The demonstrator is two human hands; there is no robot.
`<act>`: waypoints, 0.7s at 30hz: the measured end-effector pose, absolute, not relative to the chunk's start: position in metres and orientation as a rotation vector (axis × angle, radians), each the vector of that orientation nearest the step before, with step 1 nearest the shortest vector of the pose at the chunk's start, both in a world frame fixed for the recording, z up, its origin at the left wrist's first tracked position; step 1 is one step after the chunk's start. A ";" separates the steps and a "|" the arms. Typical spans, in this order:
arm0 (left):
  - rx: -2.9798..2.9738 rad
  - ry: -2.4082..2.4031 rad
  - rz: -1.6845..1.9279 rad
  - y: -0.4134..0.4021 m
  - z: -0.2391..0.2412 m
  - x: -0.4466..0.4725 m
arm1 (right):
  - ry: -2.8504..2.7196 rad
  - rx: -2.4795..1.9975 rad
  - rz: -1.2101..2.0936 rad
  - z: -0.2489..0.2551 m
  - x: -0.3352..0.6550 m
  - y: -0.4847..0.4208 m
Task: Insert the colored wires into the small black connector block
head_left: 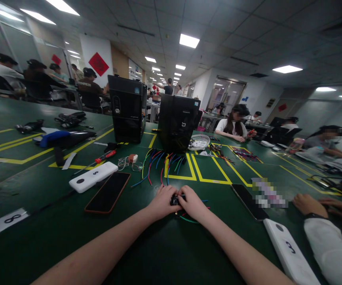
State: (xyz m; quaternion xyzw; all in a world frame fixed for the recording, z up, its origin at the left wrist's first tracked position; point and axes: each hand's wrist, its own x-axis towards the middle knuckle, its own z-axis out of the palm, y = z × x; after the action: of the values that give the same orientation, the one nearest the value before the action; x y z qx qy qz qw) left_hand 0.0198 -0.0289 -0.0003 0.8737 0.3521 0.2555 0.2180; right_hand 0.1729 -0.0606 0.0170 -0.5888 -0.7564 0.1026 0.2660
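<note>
My left hand [162, 201] and my right hand [192, 202] meet over the table, fingers closed around a small black part [174, 199]. Its exact kind cannot be made out, since the fingertips cover most of it. Beneath and beside my right hand, ends of a green wire [188, 219] and of red and blue wires stick out; whether they join the black part is hidden. Just beyond my hands lie several loose coloured wires [150, 168] in blue, red and green, in front of a black computer case [177, 122].
Left of my hands are a brown-edged phone [108, 194], a white power bank [94, 177] marked 8, glasses [137, 165] and a red screwdriver [105, 156]. A second black case [126, 111] stands behind. On the right lie another phone [248, 201] and a co-worker's hands [310, 205].
</note>
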 end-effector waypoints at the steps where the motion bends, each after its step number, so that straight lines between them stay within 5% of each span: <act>1: 2.416 0.977 0.699 -0.029 0.000 0.020 | -1.999 -1.574 0.294 0.017 0.174 -0.060; 6: 2.412 0.978 0.695 -0.030 0.000 0.019 | -1.777 -1.466 0.264 0.035 0.188 -0.063; 12: 2.383 0.971 0.746 -0.031 0.002 0.017 | -2.164 -1.387 0.391 0.057 0.195 -0.095; 21: 2.199 0.882 0.912 -0.026 -0.002 0.016 | -2.343 -1.336 0.119 0.035 0.181 -0.128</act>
State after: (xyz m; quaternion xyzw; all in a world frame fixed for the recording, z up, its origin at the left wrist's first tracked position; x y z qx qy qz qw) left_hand 0.0157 -0.0262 -0.0018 0.8271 0.3318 0.3431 0.2967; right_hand 0.1808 -0.1276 0.0348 -0.4828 -0.8468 0.0430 0.2190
